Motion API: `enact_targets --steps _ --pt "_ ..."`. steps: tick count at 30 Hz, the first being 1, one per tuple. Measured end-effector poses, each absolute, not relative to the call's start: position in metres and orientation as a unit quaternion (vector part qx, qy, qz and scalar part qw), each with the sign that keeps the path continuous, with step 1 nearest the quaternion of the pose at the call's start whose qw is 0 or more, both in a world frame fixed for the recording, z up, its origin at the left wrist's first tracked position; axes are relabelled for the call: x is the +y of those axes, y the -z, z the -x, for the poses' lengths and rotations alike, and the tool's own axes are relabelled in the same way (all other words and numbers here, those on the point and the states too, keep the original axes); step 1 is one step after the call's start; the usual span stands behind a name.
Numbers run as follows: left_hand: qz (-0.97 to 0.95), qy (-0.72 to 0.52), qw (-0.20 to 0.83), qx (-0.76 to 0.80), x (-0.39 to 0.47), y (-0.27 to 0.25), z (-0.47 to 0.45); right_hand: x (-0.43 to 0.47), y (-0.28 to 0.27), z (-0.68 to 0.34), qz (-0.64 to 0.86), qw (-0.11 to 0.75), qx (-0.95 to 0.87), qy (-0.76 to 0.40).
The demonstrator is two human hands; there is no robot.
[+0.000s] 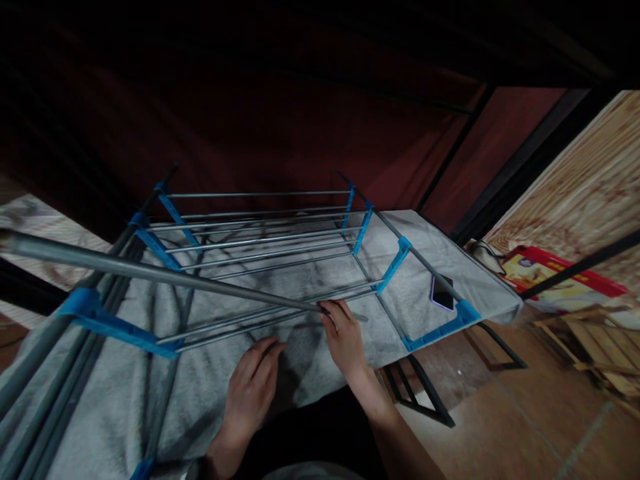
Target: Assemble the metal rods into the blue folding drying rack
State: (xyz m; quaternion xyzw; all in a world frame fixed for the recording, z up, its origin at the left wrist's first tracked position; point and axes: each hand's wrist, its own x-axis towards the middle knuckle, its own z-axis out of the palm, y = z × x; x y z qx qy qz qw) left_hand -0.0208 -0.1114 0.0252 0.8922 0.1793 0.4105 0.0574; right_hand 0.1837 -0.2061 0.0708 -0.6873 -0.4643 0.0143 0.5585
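My right hand [345,337] pinches a long grey metal tube [200,279] close to its right end. The tube slants over a partly built rack [270,253] of thin grey rods and blue plastic brackets, rising toward the left edge of the view. My left hand [253,383] is held low in front of the rack, off the tube, with fingers curled and pressed together; whether a small thing is in them I cannot make out. One blue bracket [120,327] joins the rack's near left corner, and another blue bracket [443,325] sits at its right end.
Under the rack lies a grey cloth [390,253] covering the table. A phone [443,293] rests on it at the right. More grey tubes [75,373] lie at the left. On the floor side are a red and yellow box [560,277] and a wooden stool [595,347].
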Motion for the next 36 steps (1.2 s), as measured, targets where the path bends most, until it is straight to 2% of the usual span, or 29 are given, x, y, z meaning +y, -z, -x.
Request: enact_targets --steps 4,8,11,14,19,25,31,34,36 --pt "-0.858 -0.429 0.154 0.235 -0.113 -0.032 0.015 -0.205 -0.059 -0.174 0.688 0.531 -0.494 -0.022" --pt "-0.758 -0.421 0.364 0.340 -0.116 -0.039 0.010 -0.203 -0.049 -0.167 0.695 0.482 -0.533 0.004" --pt "-0.634 -0.426 0.534 0.363 -0.119 -0.045 0.009 -0.203 -0.041 -0.166 0.702 0.436 -0.562 0.036" --pt "-0.506 -0.449 0.640 0.363 -0.120 -0.053 0.006 -0.205 -0.033 -0.168 0.711 0.400 -0.575 0.056" --pt "-0.408 -0.470 0.698 0.355 -0.117 -0.060 -0.001 -0.212 -0.021 -0.173 0.732 0.367 -0.571 0.055" --pt "-0.363 -0.489 0.706 0.362 -0.112 -0.049 -0.004 -0.227 -0.004 -0.188 0.742 0.349 -0.568 0.068" --pt "-0.246 -0.501 0.719 0.414 -0.098 -0.033 0.003 -0.255 0.020 -0.225 0.804 0.327 -0.483 0.114" --pt "-0.196 -0.482 0.716 0.466 -0.092 -0.029 0.007 -0.269 0.031 -0.248 0.830 0.365 -0.404 0.120" --pt "-0.172 -0.466 0.717 0.490 -0.089 -0.027 0.008 -0.275 0.038 -0.262 0.832 0.434 -0.331 0.098"
